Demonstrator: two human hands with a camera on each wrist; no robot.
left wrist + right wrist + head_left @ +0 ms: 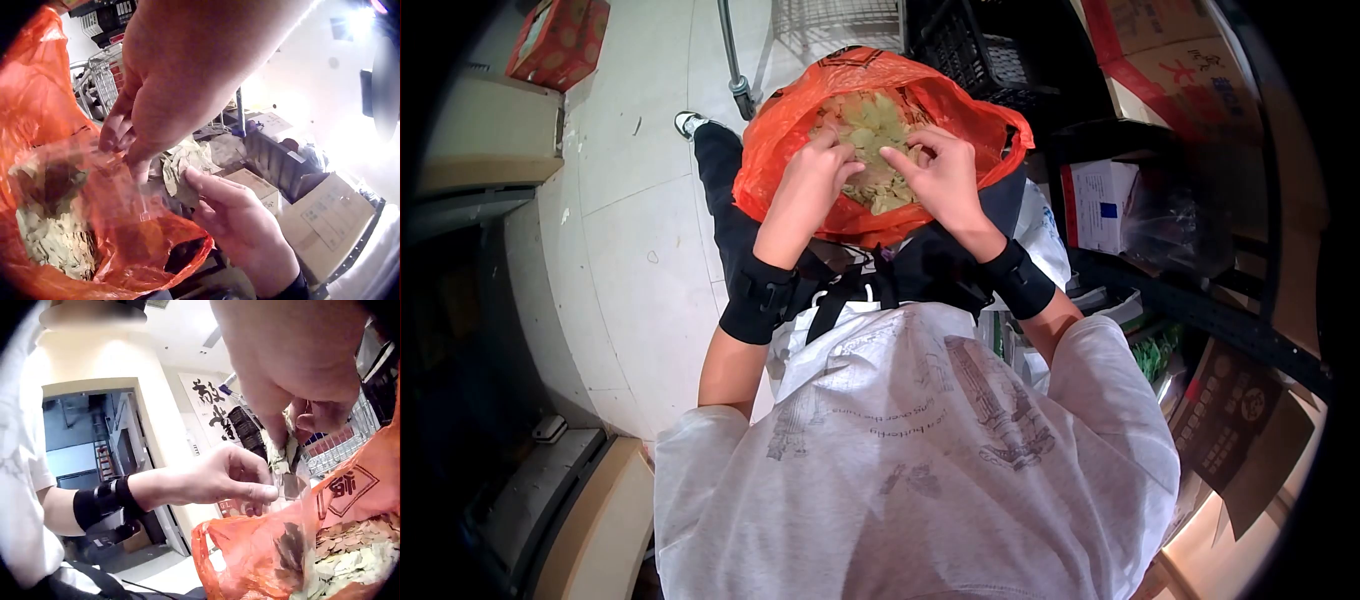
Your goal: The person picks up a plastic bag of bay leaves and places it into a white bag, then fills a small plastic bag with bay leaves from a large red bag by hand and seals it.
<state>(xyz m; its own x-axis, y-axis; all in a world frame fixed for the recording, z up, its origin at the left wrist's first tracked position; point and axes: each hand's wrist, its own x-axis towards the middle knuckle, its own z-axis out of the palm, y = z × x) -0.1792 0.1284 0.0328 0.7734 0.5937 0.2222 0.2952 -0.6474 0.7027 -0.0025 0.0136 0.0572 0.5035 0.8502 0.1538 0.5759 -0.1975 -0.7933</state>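
An orange-red plastic bag lies open on the person's lap, with pale dried leaves inside. My left hand is over its left part; in the left wrist view its fingers pinch the edge of a clear plastic bag. Dark and pale leaves show through the clear plastic. Opposite it, my right hand pinches a small bunch of dried leaves between thumb and fingers, at the mouth of the clear bag. Reddish-brown pieces lie among the pale ones in the orange-red bag.
Black crates and a wire cart stand beyond the bag. On the right are cardboard boxes, a white box and a dark shelf rail. Pale floor tiles extend to the left.
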